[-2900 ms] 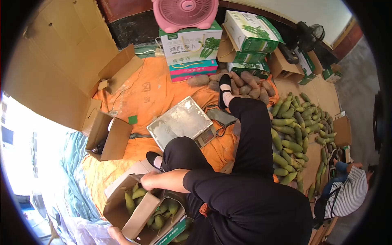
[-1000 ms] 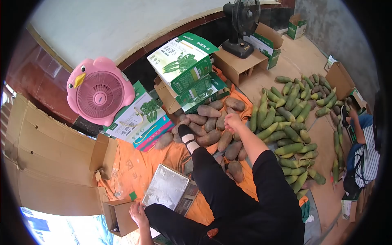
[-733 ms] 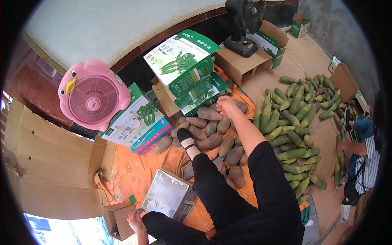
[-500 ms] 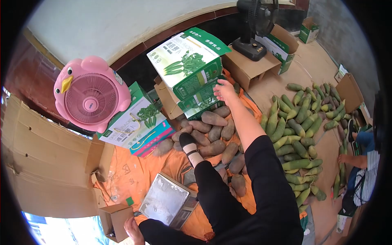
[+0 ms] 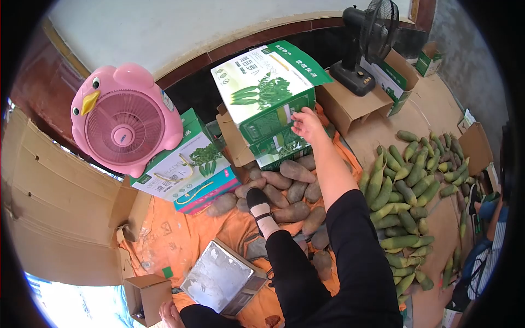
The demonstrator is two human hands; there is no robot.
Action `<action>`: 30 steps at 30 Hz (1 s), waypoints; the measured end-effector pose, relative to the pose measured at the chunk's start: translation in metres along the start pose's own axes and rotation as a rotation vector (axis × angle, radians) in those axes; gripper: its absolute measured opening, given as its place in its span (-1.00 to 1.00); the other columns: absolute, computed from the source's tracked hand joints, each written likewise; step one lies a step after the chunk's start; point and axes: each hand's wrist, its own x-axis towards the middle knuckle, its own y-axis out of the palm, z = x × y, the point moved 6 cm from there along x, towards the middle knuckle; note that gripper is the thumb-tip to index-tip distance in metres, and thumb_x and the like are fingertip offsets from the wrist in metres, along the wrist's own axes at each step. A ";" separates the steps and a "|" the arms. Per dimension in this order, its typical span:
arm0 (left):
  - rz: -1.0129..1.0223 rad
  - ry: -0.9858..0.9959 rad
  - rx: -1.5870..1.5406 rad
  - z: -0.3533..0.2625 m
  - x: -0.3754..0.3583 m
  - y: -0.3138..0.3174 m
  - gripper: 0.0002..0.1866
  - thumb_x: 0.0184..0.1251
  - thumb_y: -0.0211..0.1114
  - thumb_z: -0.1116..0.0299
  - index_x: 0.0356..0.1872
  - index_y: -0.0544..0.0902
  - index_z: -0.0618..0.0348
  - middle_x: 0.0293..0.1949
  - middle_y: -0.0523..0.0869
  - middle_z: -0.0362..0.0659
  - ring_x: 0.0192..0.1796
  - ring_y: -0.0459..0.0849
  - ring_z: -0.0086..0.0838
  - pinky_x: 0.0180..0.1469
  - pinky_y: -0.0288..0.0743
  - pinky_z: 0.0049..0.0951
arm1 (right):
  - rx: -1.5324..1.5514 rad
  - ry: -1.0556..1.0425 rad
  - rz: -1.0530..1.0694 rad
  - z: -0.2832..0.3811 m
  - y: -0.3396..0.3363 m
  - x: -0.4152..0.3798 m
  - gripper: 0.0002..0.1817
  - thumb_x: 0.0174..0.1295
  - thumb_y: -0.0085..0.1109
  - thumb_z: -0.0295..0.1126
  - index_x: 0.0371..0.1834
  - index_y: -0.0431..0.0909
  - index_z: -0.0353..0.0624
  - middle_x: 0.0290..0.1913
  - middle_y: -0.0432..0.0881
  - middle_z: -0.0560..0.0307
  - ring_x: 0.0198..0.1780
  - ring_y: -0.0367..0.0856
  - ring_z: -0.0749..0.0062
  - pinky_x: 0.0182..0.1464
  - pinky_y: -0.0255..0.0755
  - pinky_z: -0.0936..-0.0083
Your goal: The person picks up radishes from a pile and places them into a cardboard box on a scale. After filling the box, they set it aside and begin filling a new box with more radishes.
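My right hand (image 5: 308, 124) reaches forward with loosely curled fingers at the right side of a green-and-white radish carton (image 5: 268, 87). This carton rests on another green carton (image 5: 280, 148). Below them lie several dark, reddish-brown radishes (image 5: 292, 212) on an orange sheet, beside my foot. At the bottom left, my left hand (image 5: 170, 315) is near a small open cardboard box (image 5: 147, 295), fingers extended and palm partly out of view. A silver flat-topped scale (image 5: 221, 276) sits on the sheet between my legs.
A pink bird-shaped fan (image 5: 124, 123) stands by another radish carton (image 5: 183, 161) at left. A black fan (image 5: 355, 71) rests on a brown box (image 5: 358, 104). Many green radishes (image 5: 407, 194) are piled at right, near a seated person (image 5: 489, 257).
My view has shifted, so the cartons and the piles appear farther right. My right hand has moved in over the carton's side. My left hand stays by the small box.
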 end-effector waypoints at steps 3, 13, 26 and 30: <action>0.013 -0.003 0.024 0.005 -0.001 0.002 -0.84 0.25 0.23 0.47 -0.17 0.67 0.20 -0.22 0.66 0.01 -0.10 0.60 -0.15 0.01 0.44 -0.22 | 0.096 -0.031 0.158 -0.005 0.016 -0.022 -0.38 0.16 0.17 -0.45 0.30 0.16 0.02 -0.23 0.55 0.19 -0.37 0.48 0.51 -0.30 0.43 0.39; -0.003 -0.123 -0.153 0.019 -0.016 -0.007 -0.83 0.26 0.13 0.49 -0.18 0.62 0.26 -0.15 0.62 0.00 0.00 0.51 -0.14 0.08 0.37 -0.23 | 0.011 -0.206 0.434 -0.021 0.078 -0.191 -0.23 0.22 0.12 -0.48 0.43 -0.10 -0.10 0.08 0.52 0.04 0.00 0.52 0.40 -0.07 0.40 0.49; -0.117 -0.074 -0.017 0.028 -0.044 -0.040 -0.80 0.29 0.11 0.42 -0.15 0.59 0.27 -0.15 0.61 0.03 0.00 0.50 -0.08 0.09 0.35 -0.15 | -0.274 -0.340 0.641 -0.036 0.090 -0.357 -0.29 0.24 0.06 -0.56 0.42 -0.06 -0.32 0.24 0.40 -0.07 0.24 0.35 0.30 0.23 0.29 0.41; -0.123 -0.086 0.003 0.030 -0.052 -0.054 -0.78 0.30 0.11 0.39 -0.12 0.58 0.26 -0.14 0.61 0.03 0.06 0.48 -0.07 0.13 0.33 -0.13 | -0.477 -0.337 0.696 -0.070 0.088 -0.410 -0.30 0.23 0.11 -0.51 0.40 0.01 -0.31 0.26 0.41 -0.04 0.29 0.32 0.30 0.30 0.21 0.31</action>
